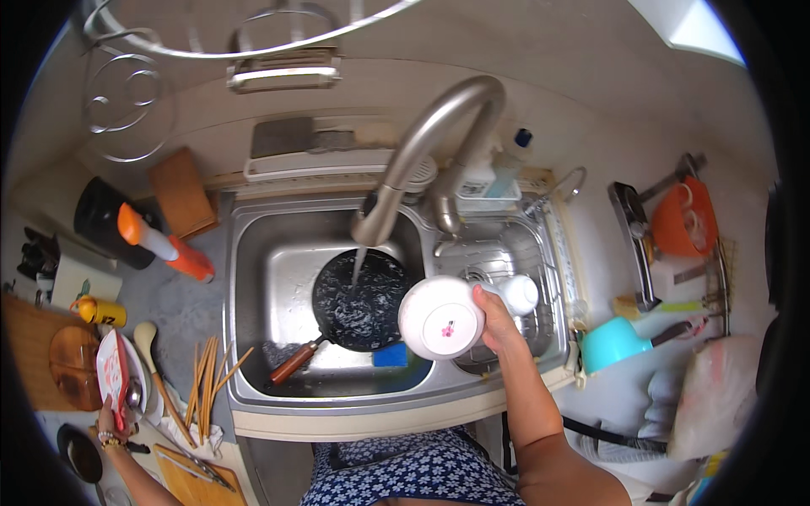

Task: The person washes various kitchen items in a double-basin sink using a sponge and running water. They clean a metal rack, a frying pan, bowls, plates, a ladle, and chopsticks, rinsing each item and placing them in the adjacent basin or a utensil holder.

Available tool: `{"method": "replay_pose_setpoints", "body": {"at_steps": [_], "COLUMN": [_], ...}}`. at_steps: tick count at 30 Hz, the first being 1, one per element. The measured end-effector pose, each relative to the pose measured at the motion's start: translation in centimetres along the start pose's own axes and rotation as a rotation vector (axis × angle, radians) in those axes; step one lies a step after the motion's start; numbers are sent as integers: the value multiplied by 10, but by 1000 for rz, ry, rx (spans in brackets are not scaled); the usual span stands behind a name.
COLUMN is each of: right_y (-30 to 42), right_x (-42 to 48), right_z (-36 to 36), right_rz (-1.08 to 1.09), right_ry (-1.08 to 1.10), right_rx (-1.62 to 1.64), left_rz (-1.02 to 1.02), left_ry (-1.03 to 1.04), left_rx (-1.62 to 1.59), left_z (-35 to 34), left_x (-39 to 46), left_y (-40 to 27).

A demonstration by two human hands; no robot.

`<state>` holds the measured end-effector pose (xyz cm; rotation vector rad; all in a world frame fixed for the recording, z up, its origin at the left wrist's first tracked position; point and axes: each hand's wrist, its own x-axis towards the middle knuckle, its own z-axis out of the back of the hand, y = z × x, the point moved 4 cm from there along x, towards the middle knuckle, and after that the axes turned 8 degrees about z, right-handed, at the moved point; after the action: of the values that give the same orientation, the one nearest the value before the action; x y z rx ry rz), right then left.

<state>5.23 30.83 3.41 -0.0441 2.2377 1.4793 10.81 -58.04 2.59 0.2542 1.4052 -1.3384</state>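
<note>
My right hand (497, 319) grips the rim of a white bowl (436, 316), tilted so that its base with a small pink mark faces me. The bowl is over the divider between the two sink basins. At the far left, my left hand (114, 419) holds a red-and-white patterned dish (112, 367) by its red end, beside a white plate (140, 360). Water runs from the metal faucet (380, 215) into a dark pan (361, 303) with a wooden handle (294, 364). The pan sits in the left basin (288, 272) and holds water. A blue sponge (390, 355) lies partly under it.
A white cup (521, 295) stands on the wire rack (544, 329) in the right basin. Chopsticks (205, 386) and a wooden spoon (155, 360) lie on the left counter, near an orange-and-white bottle (168, 246). A turquoise pan (612, 345) hangs at the right.
</note>
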Motion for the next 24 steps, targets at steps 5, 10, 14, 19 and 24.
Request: {"method": "replay_pose_setpoints", "body": {"at_steps": [5,10,14,19,24], "right_y": [23,10,-23,-45,-44], "right_x": [-22,-20,-12,11,9], "right_z": [85,135,180,205,211], "right_rz": [135,169,157,90,-265], "right_ry": [-235,-364,-528,-583,-795], "right_rx": [22,284,547,526,-13], "left_rz": [-131,-517,-609,-647,-555], "left_ry": [-183,-338,-247,78,496], "left_rx": [216,138,101,275,312], "left_z": [-7,38,-40,-170,-358], "left_x": [-5,-17,-118,-191,-212], "left_y": [-13,-18,-34,-34,26]}}
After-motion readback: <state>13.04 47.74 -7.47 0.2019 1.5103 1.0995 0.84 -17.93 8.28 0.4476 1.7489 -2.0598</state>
